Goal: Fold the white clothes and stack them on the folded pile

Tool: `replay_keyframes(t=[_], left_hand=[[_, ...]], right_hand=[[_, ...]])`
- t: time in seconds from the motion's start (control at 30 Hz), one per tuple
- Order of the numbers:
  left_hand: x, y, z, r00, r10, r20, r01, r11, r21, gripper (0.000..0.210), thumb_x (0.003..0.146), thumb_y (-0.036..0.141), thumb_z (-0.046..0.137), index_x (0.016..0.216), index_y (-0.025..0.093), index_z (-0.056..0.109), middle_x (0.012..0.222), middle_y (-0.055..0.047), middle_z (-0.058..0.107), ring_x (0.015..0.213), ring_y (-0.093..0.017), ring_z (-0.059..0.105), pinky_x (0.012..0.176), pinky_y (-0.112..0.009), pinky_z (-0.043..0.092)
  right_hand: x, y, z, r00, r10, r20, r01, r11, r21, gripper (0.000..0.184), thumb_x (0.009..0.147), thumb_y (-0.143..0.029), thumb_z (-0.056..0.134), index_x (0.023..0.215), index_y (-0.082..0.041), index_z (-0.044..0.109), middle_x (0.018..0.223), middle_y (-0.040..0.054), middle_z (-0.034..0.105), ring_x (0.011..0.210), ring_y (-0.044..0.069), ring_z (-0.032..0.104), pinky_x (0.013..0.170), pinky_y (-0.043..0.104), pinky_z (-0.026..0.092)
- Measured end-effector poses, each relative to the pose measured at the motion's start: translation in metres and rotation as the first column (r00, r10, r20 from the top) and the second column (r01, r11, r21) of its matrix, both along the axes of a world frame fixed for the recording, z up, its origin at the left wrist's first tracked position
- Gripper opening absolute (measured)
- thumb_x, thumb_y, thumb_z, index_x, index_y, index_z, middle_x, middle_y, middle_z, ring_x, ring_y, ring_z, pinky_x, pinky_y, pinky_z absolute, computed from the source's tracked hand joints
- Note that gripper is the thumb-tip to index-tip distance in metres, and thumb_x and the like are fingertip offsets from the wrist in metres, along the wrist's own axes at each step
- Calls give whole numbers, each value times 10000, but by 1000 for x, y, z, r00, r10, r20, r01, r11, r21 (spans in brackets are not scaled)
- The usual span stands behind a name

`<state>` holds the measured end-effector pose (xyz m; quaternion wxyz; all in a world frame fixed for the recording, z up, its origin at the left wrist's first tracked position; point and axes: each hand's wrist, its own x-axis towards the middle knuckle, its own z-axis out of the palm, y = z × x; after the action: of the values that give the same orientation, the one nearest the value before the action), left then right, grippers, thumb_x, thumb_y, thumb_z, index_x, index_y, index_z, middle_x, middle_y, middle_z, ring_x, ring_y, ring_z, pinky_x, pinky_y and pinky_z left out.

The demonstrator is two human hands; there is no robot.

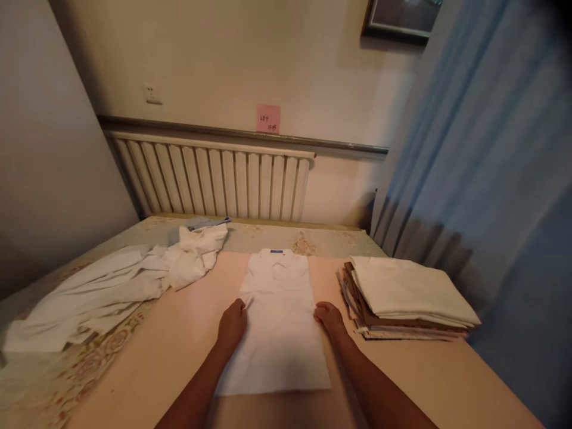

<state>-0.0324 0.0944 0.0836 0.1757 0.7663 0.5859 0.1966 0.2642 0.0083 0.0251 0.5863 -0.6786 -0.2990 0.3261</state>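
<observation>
A white collared shirt (279, 333) lies folded into a long rectangle in front of me, its collar with a dark blue label at the far end. My left hand (233, 322) pinches the shirt's left edge about halfway down, lifting a small bit of cloth. On the opposite edge, at about the same height, my right hand (329, 316) is closed with its fingertips on the fabric. Both arms reach in from the near side, one on each side of the shirt.
Right of the shirt is a stack of folded clothes (411, 292), white on top. Crumpled white garments (134, 274) lie to the left. The pink board (187, 357) rests on a floral cover (107, 351). A radiator (214, 179) and a blue curtain (473, 167) stand beyond.
</observation>
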Motion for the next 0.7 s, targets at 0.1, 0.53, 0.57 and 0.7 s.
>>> replay_keyframes(t=[0.1,0.53,0.57,0.7], left_hand=[[0,-4,0,992,-104,73,104,995,-3,109,861,186,355,806,218,444,748,14,578,726,-145,553,662,-235,377],[9,-40,4,909,-367,-195,382,924,39,501,689,61,465,1175,180,494,1198,-108,541,1103,-220,500,919,-313,370],[13,-41,4,909,-340,-242,363,930,57,560,669,51,476,1218,166,484,1244,-126,514,1142,-240,474,940,-333,363],[25,-35,-6,927,-242,-287,280,955,97,693,650,11,485,1335,94,419,1366,-177,443,1256,-273,393,1008,-359,336]], right_hand=[[-1,-4,-1,1000,-23,-10,23,999,43,315,563,-336,573,834,-175,579,605,-14,612,573,164,617,555,255,490],[-16,-14,-12,943,-108,314,81,992,96,209,677,-343,500,762,-206,632,639,12,620,638,191,587,590,266,444],[-15,-14,-12,936,-110,335,82,992,95,213,679,-339,493,763,-205,636,648,18,628,646,194,589,592,267,441],[-14,-13,-11,904,-122,409,93,991,91,227,689,-314,470,764,-200,651,677,34,649,669,201,592,611,270,432]])
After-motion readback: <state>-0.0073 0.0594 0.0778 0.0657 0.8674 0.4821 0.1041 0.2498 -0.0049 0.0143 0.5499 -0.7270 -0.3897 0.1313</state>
